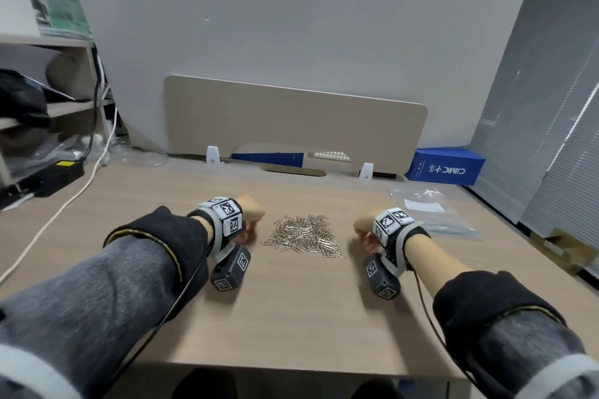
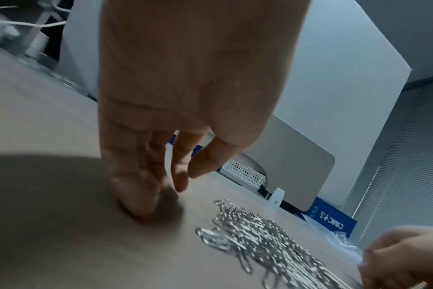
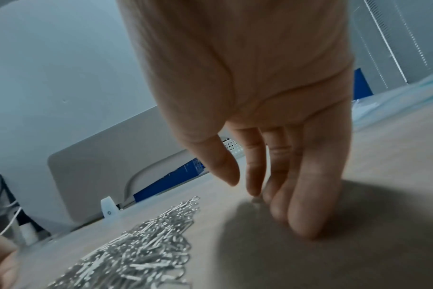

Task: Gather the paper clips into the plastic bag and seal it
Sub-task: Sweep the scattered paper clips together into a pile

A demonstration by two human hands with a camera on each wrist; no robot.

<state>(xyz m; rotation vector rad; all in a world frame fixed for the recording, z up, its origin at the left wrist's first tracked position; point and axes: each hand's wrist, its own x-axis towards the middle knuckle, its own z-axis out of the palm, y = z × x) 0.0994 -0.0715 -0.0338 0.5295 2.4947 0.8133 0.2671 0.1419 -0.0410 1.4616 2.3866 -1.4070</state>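
A pile of silver paper clips (image 1: 304, 235) lies on the wooden desk (image 1: 291, 317), between my two hands. My left hand (image 1: 251, 215) is just left of the pile, its fingertips (image 2: 136, 205) touching the desk and holding nothing. My right hand (image 1: 364, 227) is just right of the pile, its fingers (image 3: 307, 205) pointing down onto the desk, also holding nothing. The clear plastic bag (image 1: 428, 210) with a blue zip strip lies flat at the far right, beyond my right wrist. The clips (image 2: 260, 238) (image 3: 141, 252) appear in both wrist views.
A blue box (image 1: 445, 167) stands behind the bag by the beige back panel (image 1: 291, 120). A black adapter (image 1: 61, 172) and a white cable (image 1: 64, 204) lie at the left. Blinds (image 1: 551, 139) close off the right side. Bare desk lies in front of the pile.
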